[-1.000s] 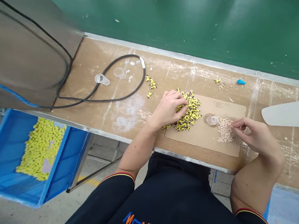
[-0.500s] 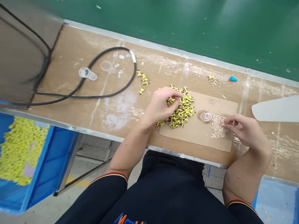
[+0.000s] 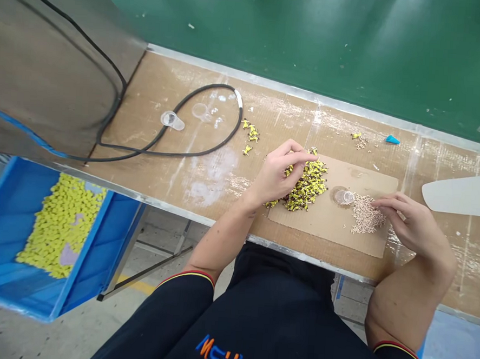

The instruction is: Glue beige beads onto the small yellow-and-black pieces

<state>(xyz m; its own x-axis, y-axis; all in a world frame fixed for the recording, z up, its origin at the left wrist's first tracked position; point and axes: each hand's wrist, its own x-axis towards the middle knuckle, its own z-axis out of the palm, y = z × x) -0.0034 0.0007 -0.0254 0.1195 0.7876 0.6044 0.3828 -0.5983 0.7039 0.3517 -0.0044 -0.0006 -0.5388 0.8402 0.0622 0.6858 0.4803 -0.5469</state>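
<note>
I see left hand [image 3: 279, 174] over yellow pile [image 3: 311, 188], right hand [image 3: 418, 222] at pale pile [image 3: 365, 217], cardboard [image 3: 326, 225] likely corralling both; can't tell whether fingers [image 3: 306, 157] grip anything.

Looks bright and even, with pale streaks of reflected light down the green panel [image 3: 297, 42] and glare across the brown tabletop [image 3: 208, 172]. Shows a soft shadow or reflection beside the black cable [image 3: 172, 154] on the metal wall [image 3: 46, 92]. Stretches the blue bin [image 3: 92, 257] near the left edge and softens the small pale pieces [image 3: 366, 215].
</note>
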